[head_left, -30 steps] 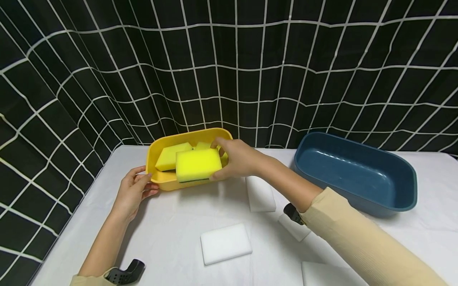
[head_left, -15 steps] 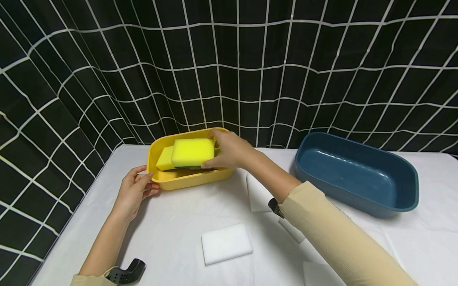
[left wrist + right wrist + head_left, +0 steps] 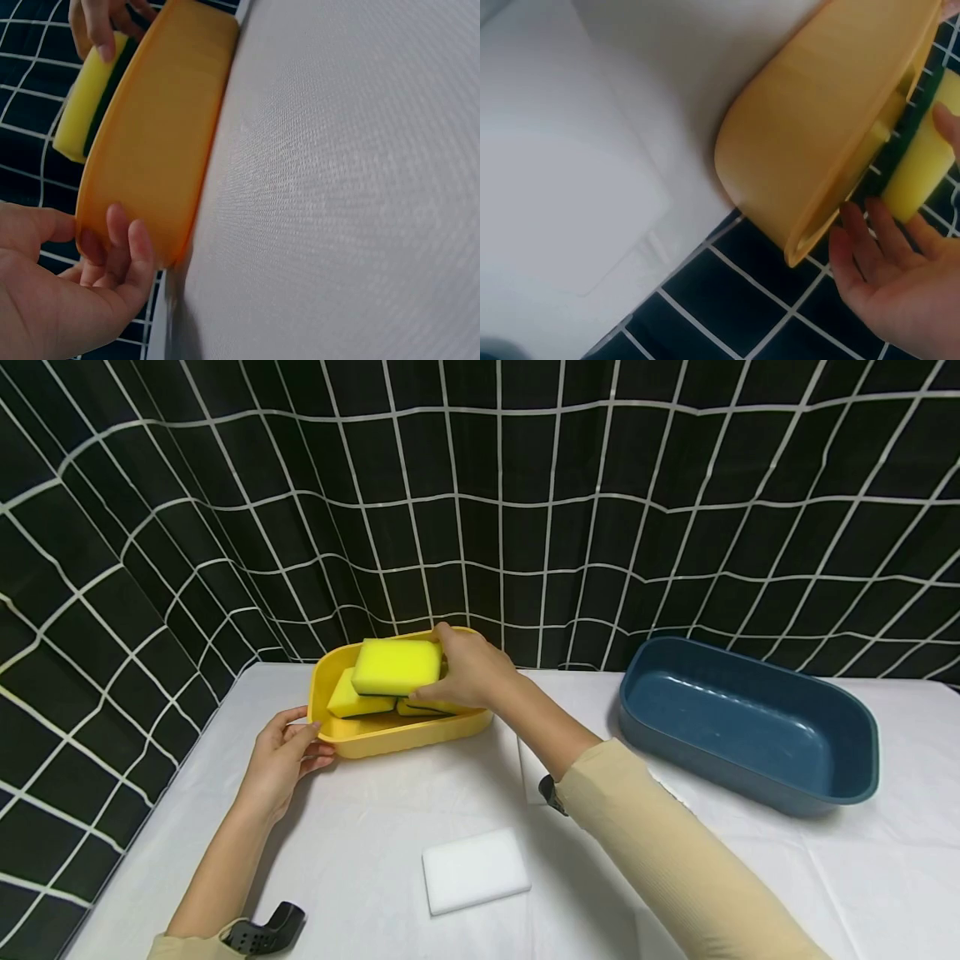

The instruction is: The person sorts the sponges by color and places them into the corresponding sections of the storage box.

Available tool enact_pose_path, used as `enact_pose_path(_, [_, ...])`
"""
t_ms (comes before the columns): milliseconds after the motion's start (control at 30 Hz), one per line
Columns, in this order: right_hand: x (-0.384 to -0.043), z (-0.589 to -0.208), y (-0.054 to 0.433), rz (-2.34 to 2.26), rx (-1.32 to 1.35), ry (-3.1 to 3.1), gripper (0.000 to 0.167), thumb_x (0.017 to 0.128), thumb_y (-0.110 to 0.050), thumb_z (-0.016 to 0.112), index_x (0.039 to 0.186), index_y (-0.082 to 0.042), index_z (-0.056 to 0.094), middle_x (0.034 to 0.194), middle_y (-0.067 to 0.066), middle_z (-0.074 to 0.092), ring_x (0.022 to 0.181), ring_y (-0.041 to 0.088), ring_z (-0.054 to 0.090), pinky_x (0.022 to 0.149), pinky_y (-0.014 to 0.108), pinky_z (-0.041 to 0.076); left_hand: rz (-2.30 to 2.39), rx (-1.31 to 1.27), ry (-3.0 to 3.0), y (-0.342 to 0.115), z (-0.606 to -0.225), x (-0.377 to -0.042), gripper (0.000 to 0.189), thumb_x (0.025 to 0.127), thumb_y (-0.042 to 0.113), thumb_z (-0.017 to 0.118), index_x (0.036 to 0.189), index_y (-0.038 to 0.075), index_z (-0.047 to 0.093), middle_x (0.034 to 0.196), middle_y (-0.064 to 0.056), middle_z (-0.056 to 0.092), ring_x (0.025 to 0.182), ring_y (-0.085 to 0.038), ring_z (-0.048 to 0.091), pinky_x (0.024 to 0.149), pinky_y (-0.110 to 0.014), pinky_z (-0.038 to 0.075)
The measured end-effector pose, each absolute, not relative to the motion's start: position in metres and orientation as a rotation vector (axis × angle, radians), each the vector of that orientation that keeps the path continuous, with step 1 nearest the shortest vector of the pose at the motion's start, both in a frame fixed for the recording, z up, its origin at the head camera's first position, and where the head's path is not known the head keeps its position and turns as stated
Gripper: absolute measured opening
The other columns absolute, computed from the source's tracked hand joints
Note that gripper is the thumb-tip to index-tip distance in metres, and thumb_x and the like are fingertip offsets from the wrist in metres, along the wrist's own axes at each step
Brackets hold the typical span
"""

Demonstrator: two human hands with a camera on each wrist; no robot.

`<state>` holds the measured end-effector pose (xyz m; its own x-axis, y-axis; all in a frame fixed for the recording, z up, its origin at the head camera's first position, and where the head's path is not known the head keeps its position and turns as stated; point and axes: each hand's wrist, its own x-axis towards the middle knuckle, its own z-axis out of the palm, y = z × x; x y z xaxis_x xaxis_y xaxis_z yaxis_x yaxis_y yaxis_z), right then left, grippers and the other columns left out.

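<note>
A yellow plastic tub (image 3: 405, 742) stands at the back left of the table, with several yellow sponges (image 3: 348, 697) lying inside. Above them, my right hand (image 3: 472, 668) grips another yellow sponge (image 3: 397, 667) by its right end, thumb in front and fingers behind. Its dark green scouring side faces down, as the left wrist view shows on that sponge (image 3: 86, 105); in the head view I cannot tell whether it touches the ones below. My left hand (image 3: 281, 756) pinches the tub's left end, thumb at the rim and fingers against the outer wall (image 3: 165, 127).
To the right stands a blue tub (image 3: 738, 727). One white sponge (image 3: 476, 871) lies at front centre; another (image 3: 532, 768) is partly behind my right forearm (image 3: 667, 843). A black curtain with white grid lines (image 3: 555, 510) hangs behind the table.
My right hand has carried the held sponge left and back, from over the tub's front rim to above the sponges inside. The left hand has stayed on the tub.
</note>
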<state>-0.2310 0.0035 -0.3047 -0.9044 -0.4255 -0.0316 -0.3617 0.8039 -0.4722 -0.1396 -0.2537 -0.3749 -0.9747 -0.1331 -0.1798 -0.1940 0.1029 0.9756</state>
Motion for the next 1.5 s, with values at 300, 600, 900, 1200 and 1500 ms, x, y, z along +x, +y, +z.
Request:
enact_pose_path(300, [-0.231,-0.310,0.005,-0.727,-0.609,2.861,0.081,0.087,-0.044,0.086,0.151,-0.011,0.048,0.131,0.010,0.064,0.120,0.028,0.060,0.098,0.047,0.055,2.031,-0.341,2.304,-0.254,-0.376,-0.139,0.054,0.113,0.012,0.045,0.160,-0.007,0.025,0.103,-0.003,0.060,0.078,-0.004,0.067,0.076,-0.017,0.060])
enact_pose_path(600, [-0.226,-0.312,0.019,-0.832,-0.666,2.831,0.075,0.086,-0.042,0.087,0.145,-0.009,0.052,0.132,0.014,0.067,0.122,0.030,0.064,0.096,0.048,0.057,2.040,-0.344,2.293,-0.254,-0.377,-0.140,0.054,0.113,0.012,0.045,0.160,-0.006,0.025,0.103,-0.003,0.061,0.077,-0.004,0.067,0.076,-0.017,0.060])
enact_pose_path(900, [-0.214,-0.309,0.036,-0.928,-0.730,2.799,0.076,0.087,-0.038,0.087,0.149,-0.009,0.052,0.135,0.016,0.067,0.124,0.033,0.064,0.100,0.049,0.055,2.041,-0.349,2.292,-0.254,-0.377,-0.140,0.054,0.113,0.012,0.046,0.160,-0.006,0.026,0.102,-0.002,0.062,0.077,-0.004,0.067,0.077,-0.018,0.061])
enact_pose_path(1200, [-0.200,-0.307,0.055,-0.992,-0.815,2.788,0.072,0.089,-0.034,0.085,0.147,-0.007,0.053,0.130,0.019,0.068,0.114,0.033,0.066,0.093,0.045,0.056,2.067,-0.341,2.281,-0.254,-0.376,-0.140,0.053,0.113,0.010,0.045,0.159,-0.007,0.025,0.099,0.000,0.061,0.075,-0.004,0.067,0.076,-0.017,0.060])
enact_pose_path(1500, [-0.187,-0.306,0.075,-1.022,-0.821,2.792,0.067,0.092,-0.031,0.084,0.146,-0.006,0.053,0.131,0.019,0.067,0.109,0.036,0.065,0.090,0.045,0.059,2.055,-0.358,2.284,-0.253,-0.376,-0.140,0.053,0.113,0.011,0.045,0.159,-0.007,0.025,0.099,0.000,0.060,0.076,-0.004,0.067,0.076,-0.017,0.060])
